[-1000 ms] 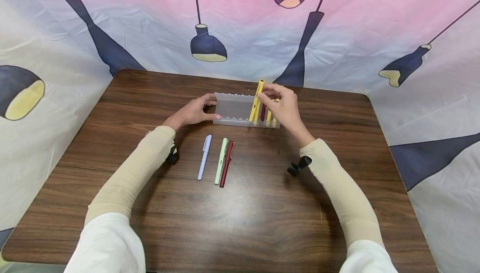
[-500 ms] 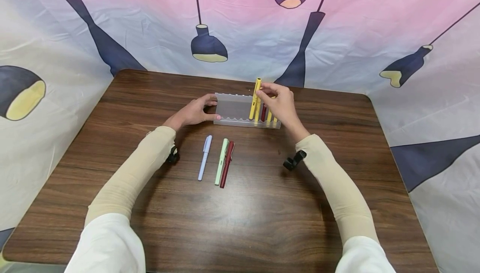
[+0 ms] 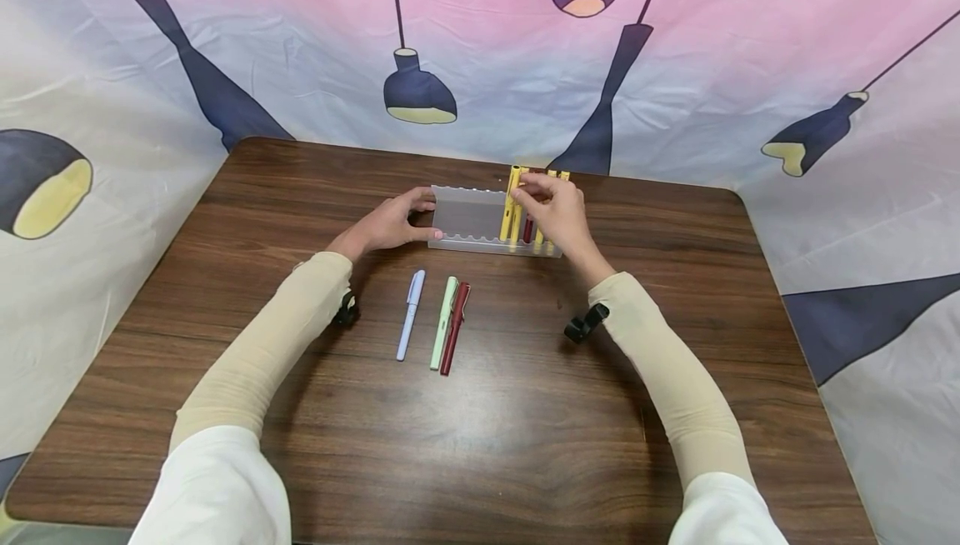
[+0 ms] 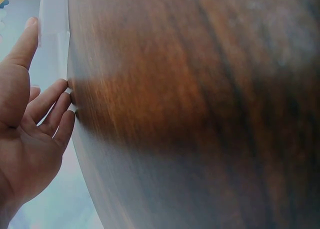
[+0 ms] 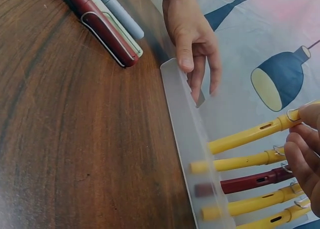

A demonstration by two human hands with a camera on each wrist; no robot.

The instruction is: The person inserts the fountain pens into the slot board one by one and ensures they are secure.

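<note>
As the clear rack (image 3: 468,216) might slide, the relaxed left hand (image 3: 382,222) seems to brace its end; the right hand (image 3: 557,209) pinches a yellow pen (image 5: 245,137) high, leaving its foot free at the rack's front.

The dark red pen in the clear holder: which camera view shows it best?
The right wrist view: the dark red pen appears large there, its barrel in plain sight and its lower end visible through the clear holder. In the head view, the right hand covers its middle. The left wrist view doesn't show it.

Pens (image 3: 442,324) (three) and rack (image 3: 472,245) on table (image 3: 510,462)
</note>
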